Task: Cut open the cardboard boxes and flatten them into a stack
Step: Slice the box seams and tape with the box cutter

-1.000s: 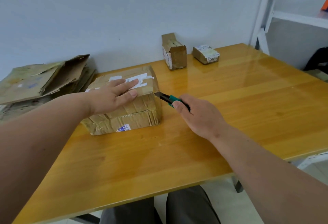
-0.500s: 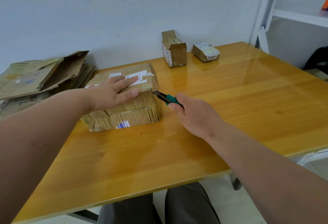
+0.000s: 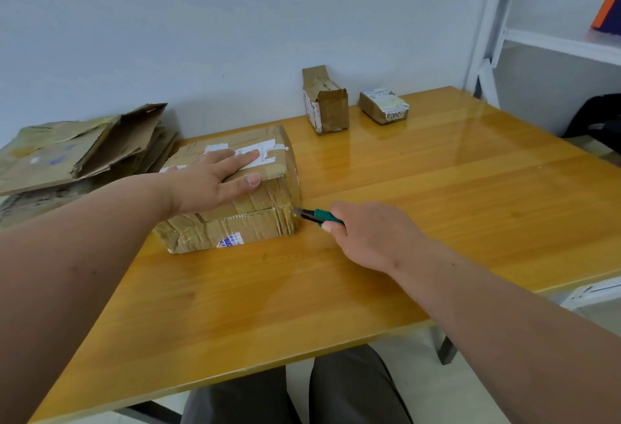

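A taped brown cardboard box (image 3: 235,225) with white labels on top lies on the left part of the wooden table (image 3: 403,222). My left hand (image 3: 215,181) presses flat on its top with straight fingers. My right hand (image 3: 366,235) grips a green and black utility knife (image 3: 317,216); the blade tip touches the box's near right corner at the taped seam. A stack of flattened cardboard (image 3: 74,154) lies at the far left by the wall.
Two small boxes stand at the back by the wall: a tall one with an open flap (image 3: 326,104) and a low one (image 3: 384,107). A white metal shelf (image 3: 551,40) rises at the right. My knees show under the table's near edge.
My right hand has drawn the knife toward me along the box's right side, from the upper edge down to the near corner. The left hand has stayed on top.
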`<state>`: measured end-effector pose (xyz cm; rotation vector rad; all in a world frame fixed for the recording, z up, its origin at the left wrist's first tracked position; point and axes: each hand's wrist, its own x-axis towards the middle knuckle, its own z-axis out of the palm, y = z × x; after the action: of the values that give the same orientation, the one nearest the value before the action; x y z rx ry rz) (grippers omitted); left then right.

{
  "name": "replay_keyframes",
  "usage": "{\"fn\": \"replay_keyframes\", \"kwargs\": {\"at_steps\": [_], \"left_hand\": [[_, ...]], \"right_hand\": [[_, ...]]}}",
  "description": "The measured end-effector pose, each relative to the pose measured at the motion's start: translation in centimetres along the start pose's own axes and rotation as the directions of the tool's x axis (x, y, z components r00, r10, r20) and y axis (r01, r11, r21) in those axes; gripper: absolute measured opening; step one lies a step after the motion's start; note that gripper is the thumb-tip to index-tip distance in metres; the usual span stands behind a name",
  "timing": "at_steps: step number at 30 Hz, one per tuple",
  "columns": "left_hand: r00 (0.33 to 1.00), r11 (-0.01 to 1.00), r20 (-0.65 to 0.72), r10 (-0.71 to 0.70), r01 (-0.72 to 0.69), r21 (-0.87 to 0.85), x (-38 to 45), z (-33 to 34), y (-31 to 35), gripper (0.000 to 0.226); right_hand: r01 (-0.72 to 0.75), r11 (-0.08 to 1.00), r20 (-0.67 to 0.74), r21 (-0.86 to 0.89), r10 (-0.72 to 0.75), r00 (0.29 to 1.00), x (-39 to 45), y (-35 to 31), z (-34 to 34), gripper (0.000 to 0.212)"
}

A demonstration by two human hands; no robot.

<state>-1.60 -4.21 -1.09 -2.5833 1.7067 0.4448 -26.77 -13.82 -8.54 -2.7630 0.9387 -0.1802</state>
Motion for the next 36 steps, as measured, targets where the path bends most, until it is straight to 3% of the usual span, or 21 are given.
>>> {"fn": "replay_keyframes", "kwargs": {"at_steps": [4, 10, 14, 17, 21, 23, 26, 31, 36], "left_hand": [[1.000, 1.000, -0.008, -0.001, 0.001, -0.007, 0.0, 0.1, 0.0, 0.077], [1.000, 1.000, -0.018, -0.001, 0.001, -0.021, -0.4, 0.1, 0.1, 0.081], [0.999, 0.989, 0.045, -0.013, 0.019, -0.146, -1.1, -1.0, 1.3, 0.074], [0.980, 0.957, 0.196, -0.048, 0.101, -0.273, -2.0, -3.1, 0.7, 0.086], [0.989, 0.988, 0.125, -0.077, 0.093, -0.124, -2.5, -3.7, -0.2, 0.081], [0.997, 0.996, 0.023, -0.074, 0.075, -0.055, -2.3, -2.9, 0.0, 0.082], [0.992, 0.990, -0.088, -0.093, 0.082, -0.119, -1.6, -1.9, 0.7, 0.085], [0.972, 0.994, -0.210, -0.106, 0.109, 0.003, -0.2, -0.9, 1.3, 0.087], [0.985, 0.991, -0.144, -0.093, 0.078, -0.106, 0.0, -0.7, 0.6, 0.085]], "right_hand": [[0.000, 0.986, 0.115, -0.164, 0.020, 0.993, 0.1, -0.8, -0.4, 0.023], [-0.008, 0.982, 0.171, -0.189, 0.041, 0.984, 0.5, -1.1, -0.6, 0.027], [-0.063, 0.992, 0.149, -0.113, 0.079, 0.986, 0.4, -0.5, -0.7, 0.026], [-0.162, 0.987, 0.133, 0.012, 0.159, 0.978, 0.4, 0.2, -0.6, 0.032], [-0.232, 0.968, 0.126, 0.095, 0.219, 0.967, 0.6, 0.1, -0.7, 0.030], [-0.344, 0.884, 0.116, 0.316, 0.324, 0.939, 0.6, -0.1, -1.0, 0.029], [-0.461, 0.578, 0.229, 0.674, 0.429, 0.874, 0.6, -0.7, -1.4, 0.024], [-0.465, 0.264, 0.375, 0.845, 0.327, 0.867, 0.9, -2.4, -1.4, 0.029], [-0.424, 0.174, 0.354, 0.889, 0.327, 0.876, 1.3, -3.4, -1.2, 0.024]]}}
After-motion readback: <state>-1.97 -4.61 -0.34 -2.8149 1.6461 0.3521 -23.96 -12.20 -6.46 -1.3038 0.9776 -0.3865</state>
